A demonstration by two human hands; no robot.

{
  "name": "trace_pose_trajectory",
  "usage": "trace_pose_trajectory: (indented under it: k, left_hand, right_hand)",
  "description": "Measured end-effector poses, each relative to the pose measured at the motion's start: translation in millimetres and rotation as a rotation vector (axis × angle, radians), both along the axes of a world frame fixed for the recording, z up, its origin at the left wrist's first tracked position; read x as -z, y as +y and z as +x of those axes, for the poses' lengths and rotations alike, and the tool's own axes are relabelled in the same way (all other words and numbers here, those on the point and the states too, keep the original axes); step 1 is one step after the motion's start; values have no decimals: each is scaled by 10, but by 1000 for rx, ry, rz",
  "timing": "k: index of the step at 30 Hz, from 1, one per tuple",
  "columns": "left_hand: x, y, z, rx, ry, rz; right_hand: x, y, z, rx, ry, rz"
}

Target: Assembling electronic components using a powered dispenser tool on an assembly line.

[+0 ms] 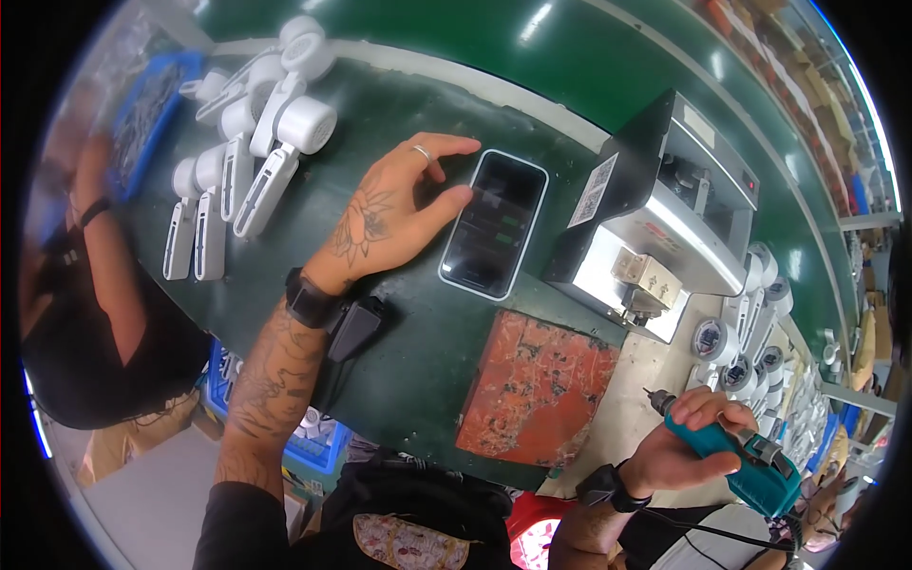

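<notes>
You are holding your left hand with fingers spread just beside a white-edged phone, which is lying screen up on the green table; whether your thumb is touching it isn't showing. Your right hand is gripping a teal power screwdriver, its bit pointing to the upper left. Between your arms, a scuffed red slab is lying near the phone. Past it, a black-and-silver machine is standing to the right. White round-headed devices are lying clustered at the upper left, and more white units are crowding beyond the machine. To your left, a co-worker is sitting near a blue bin.
</notes>
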State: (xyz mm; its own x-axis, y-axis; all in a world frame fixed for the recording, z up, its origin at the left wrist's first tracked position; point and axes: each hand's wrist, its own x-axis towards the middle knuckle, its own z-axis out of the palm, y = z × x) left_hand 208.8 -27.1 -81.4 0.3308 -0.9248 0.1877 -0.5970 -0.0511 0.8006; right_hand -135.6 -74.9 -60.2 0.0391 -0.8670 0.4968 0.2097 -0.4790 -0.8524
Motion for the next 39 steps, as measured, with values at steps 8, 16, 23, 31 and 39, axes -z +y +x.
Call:
trace_pose_trajectory:
  k: [8,16,23,31,39]
  left_hand:
    - [43,-12,13,66,-112,-53]
    - [-17,-4,9,96,-170,10]
    - [9,-7,44,86,-122,26]
    - [-36,60,-27,116,-149,8]
    - [-103,24,-124,104,-43,-94]
  right_hand:
    - [-2,3,3,18,18,0]
    - [13,13,48,-4,12,-4]
    - [-4,-15,185,94,27,-47]
    - [21,-12,170,102,36,-38]
    - [-5,-2,15,-22,-10,-57]
